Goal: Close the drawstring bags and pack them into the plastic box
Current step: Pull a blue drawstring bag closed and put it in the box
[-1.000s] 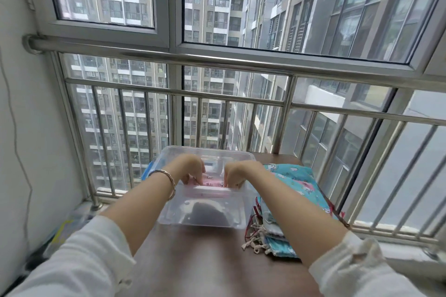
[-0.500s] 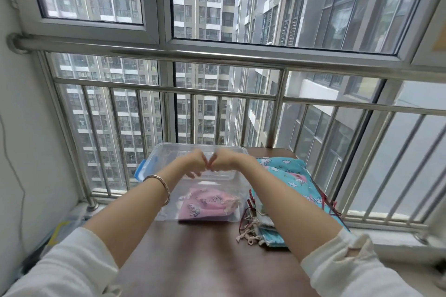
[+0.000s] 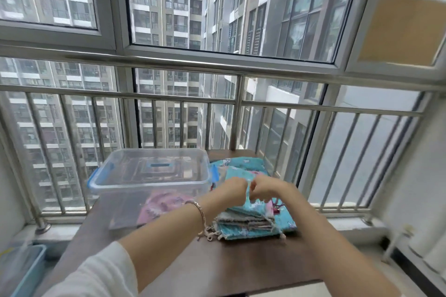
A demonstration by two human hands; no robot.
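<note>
**A:** Head view first. How much is packed?

**B:** One pink patterned cloth drawstring bag lies inside the clear plastic box with blue clips, low against its near wall. It's the only bag I can see in there.

**A:** And the rest?

**B:** A stack of teal printed cloth drawstring bags sits on the brown wooden table, just to the right of the box. Pale cords trail off its near edge. There are several bags, but I can't count them.

**A:** The hands?

**B:** Both are over that stack, knuckles almost touching. The left hand and the right hand have their fingers curled, pinching the top of the uppermost teal bag between them. The picture is smeared there, so I can't tell whether they hold cloth or cords. It looks like the bag's mouth.

**A:** So where does the job stand?

**B:** Early, I'd judge. One bag is in the box and one is in hand for closing. The pile beneath has yet to be closed and packed.
</note>
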